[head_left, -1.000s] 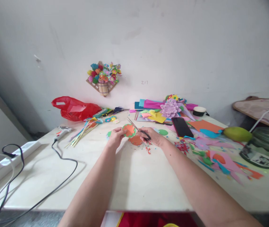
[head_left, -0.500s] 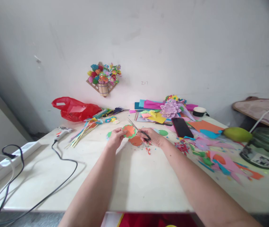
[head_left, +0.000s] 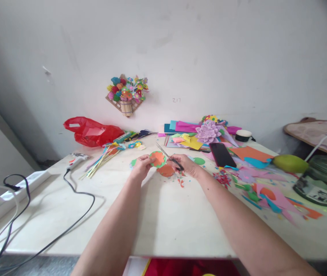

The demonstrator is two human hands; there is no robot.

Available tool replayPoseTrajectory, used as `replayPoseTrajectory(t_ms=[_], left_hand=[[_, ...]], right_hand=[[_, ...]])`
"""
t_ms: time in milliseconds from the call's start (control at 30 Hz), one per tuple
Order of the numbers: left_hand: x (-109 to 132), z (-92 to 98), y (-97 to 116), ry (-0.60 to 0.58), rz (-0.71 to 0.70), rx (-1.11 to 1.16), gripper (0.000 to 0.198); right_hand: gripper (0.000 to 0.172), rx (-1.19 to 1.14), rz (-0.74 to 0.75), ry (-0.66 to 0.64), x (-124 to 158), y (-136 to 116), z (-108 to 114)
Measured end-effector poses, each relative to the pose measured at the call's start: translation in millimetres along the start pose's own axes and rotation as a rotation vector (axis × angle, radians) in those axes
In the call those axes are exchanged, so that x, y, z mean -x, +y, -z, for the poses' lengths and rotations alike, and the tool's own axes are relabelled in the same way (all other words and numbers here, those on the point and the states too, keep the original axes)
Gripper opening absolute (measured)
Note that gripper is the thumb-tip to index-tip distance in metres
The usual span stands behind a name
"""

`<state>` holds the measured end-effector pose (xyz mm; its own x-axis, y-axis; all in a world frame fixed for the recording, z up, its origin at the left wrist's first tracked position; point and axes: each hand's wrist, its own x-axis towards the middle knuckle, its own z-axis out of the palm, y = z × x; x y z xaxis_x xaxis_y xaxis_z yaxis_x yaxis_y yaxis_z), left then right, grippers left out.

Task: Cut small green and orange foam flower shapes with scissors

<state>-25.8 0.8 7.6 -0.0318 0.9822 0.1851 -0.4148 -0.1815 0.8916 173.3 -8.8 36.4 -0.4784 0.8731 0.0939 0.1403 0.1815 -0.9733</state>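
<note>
My left hand (head_left: pixel 143 167) pinches the edge of a flower cutout (head_left: pixel 158 159), orange on top with a green rim showing around it. In my right hand (head_left: pixel 187 165) is a pair of scissors (head_left: pixel 177 164) with black handles, its blades pointing up and left beside the cutout's right edge. Whether the blades touch the cutout I cannot tell. Below the cutout an orange scalloped piece (head_left: pixel 167 171) lies on the table, with small orange scraps (head_left: pixel 182 184) near it. A green round piece (head_left: pixel 199 161) lies beyond my right hand.
At left are a glue gun (head_left: pixel 77 161) with its black cord and a white power strip (head_left: pixel 34 182). Thin sticks (head_left: pixel 102 163) and a red plastic bag (head_left: pixel 93 132) lie farther back. To the right are a phone (head_left: pixel 221 155), coloured scraps (head_left: pixel 272 195) and a glass jar (head_left: pixel 321 180).
The scissor blades look closer together now. Both hands stay in nearly the same place, and the whole view has shifted very slightly.
</note>
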Motion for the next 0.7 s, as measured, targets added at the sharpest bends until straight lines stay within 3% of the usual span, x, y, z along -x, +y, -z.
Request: replayPoseTrajectory(t_ms=[700], left_hand=[[0.4,0.8,-0.3,-0.027,0.034,0.011,0.021]], right_hand=[[0.028,-0.024,-0.001,-0.036,-0.1,2.6,5.0]])
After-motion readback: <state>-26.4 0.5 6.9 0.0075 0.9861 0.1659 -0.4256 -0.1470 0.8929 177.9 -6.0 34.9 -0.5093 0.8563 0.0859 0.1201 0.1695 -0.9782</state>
